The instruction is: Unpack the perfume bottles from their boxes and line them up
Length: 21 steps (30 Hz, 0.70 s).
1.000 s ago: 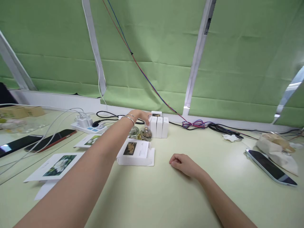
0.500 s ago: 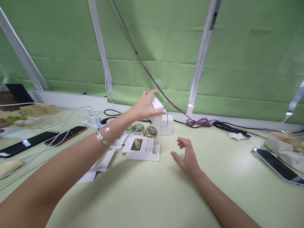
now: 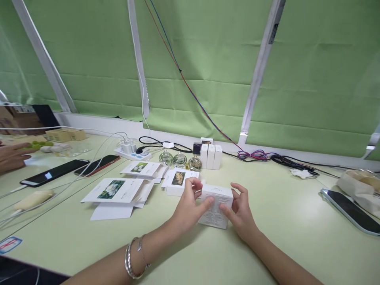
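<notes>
Between my two hands stands a small white box with fine print, upright on the pale table. My left hand grips its left side, the thumb across the printed face. On its right side my right hand holds it too, thumb on the same face; the fingers behind the box are partly hidden. Just beyond lies a flattened-looking white carton with a picture of yellow flowers. Two more opened cartons with white-flower pictures lie to the left. Behind them are several round glass bottles and several upright white boxes.
A power strip with cables sits at the back. Two dark phones lie left, another phone right beside a bag. Coiled black cable runs along the wall. Another person's hand shows far left.
My left hand has come back from the rear of the table with a white box and lowered it in front of me. My right hand has closed on it too.
</notes>
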Tool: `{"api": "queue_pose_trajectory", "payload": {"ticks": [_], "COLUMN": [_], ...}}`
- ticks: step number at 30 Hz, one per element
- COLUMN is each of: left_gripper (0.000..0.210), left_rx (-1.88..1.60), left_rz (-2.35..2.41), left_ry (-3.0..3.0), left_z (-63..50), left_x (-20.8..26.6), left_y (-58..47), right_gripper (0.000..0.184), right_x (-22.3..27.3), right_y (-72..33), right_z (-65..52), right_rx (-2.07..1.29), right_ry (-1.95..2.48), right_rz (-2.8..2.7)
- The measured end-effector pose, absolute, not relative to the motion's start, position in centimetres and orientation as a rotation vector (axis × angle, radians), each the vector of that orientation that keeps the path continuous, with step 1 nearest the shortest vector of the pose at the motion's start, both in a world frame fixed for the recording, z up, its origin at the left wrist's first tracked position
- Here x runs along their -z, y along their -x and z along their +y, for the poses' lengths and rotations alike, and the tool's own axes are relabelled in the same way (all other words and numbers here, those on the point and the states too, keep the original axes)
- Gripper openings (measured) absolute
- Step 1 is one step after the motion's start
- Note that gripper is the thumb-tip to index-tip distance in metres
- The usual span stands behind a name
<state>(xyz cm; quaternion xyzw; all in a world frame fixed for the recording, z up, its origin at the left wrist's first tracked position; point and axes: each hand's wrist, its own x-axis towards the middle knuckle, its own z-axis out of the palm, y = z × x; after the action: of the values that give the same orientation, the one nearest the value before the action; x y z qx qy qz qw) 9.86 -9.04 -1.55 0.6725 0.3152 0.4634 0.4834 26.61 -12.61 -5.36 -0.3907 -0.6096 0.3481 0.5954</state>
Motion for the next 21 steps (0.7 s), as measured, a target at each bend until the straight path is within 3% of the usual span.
{"api": "queue_pose_trajectory", "payload": {"ticks": [7,17,21], "left_gripper": [0.028,0.024,0.049], "left_rx": [-1.225,-1.254,-1.196], "left_rz": [0.672,0.647,0.693], "left_ry": [-1.569,-1.672,-1.783], "left_z": [-9.7,-9.8,-10.0], "left_x": [1.8,1.7,1.7], "left_y": [-10.1,-9.7,-9.5], "right_gripper": [0.034,0.055,0.060], "right_x": [6.6,6.2,6.1], "right_y": [-26.3,-26.6,-26.6], "right_z": [-12.5,-12.6,-12.8], "right_rx": [-0.606,-0.374,-0.412], "right_ry": [0.949,0.970,1.022], "right_rz": [-1.426,-1.581,-1.576]}}
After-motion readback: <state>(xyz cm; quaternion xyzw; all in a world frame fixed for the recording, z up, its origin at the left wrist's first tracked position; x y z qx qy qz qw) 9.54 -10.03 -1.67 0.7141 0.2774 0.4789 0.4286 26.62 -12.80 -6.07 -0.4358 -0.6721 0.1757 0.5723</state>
